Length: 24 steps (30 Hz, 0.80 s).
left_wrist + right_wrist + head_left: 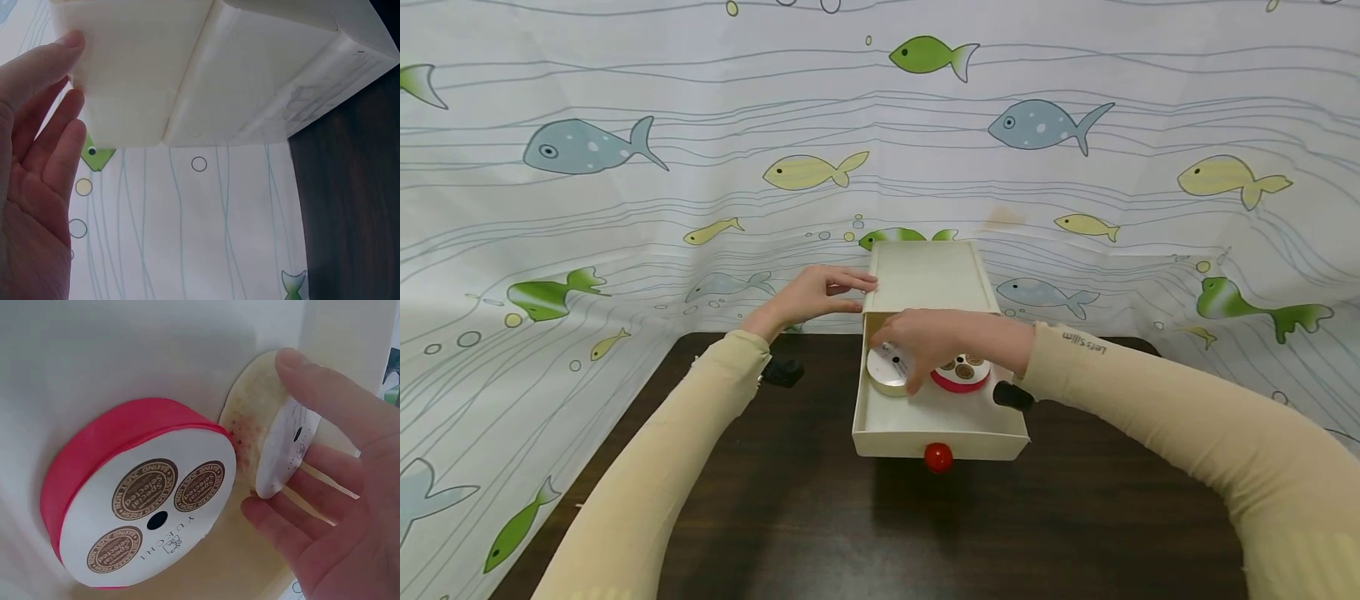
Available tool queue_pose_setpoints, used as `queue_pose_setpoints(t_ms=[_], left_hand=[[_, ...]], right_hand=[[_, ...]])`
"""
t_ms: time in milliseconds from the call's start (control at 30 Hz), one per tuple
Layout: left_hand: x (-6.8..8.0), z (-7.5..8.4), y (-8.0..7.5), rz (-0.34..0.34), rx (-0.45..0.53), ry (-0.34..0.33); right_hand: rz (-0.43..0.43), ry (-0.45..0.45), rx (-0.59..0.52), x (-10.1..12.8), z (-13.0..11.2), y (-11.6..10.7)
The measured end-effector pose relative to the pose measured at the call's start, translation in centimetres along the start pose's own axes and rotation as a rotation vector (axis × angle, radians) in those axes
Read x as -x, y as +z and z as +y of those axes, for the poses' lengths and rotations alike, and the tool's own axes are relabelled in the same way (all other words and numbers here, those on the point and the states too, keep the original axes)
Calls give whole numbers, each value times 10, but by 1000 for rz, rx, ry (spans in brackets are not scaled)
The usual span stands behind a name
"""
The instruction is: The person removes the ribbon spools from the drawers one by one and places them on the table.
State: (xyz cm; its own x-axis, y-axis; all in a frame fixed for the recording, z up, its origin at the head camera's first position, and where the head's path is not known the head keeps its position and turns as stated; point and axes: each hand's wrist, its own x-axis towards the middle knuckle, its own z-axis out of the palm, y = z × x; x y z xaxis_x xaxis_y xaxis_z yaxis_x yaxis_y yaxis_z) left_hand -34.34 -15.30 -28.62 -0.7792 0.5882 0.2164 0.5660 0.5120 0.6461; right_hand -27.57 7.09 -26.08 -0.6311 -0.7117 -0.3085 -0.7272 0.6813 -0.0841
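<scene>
Your right hand (934, 335), half-curled, holds one round cream ribbon spool (255, 419). Your left hand (808, 295), fingers extended, touches one off-white rectangular box (929, 277).

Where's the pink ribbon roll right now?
In the head view, the pink ribbon roll lies in the open drawer, just right of the cream roll that the right hand grips.

The drawer (951, 417) holds two spools (140, 494) (265, 434) side by side.
</scene>
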Motion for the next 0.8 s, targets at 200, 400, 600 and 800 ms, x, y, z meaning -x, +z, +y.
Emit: queue_pose_setpoints(t_ms=[200, 400, 600, 800], left_hand=[[0, 3, -2, -1, -8, 0], [0, 3, -1, -18, -8, 1], [2, 2, 0, -23, -18, -2], [2, 2, -2, -19, -16, 23]], right_hand=[[2, -5, -23, 0, 0, -1], [13, -48, -11, 2, 0, 0], [31, -96, -18, 11, -2, -6], [71, -126, -51, 27, -1, -21]])
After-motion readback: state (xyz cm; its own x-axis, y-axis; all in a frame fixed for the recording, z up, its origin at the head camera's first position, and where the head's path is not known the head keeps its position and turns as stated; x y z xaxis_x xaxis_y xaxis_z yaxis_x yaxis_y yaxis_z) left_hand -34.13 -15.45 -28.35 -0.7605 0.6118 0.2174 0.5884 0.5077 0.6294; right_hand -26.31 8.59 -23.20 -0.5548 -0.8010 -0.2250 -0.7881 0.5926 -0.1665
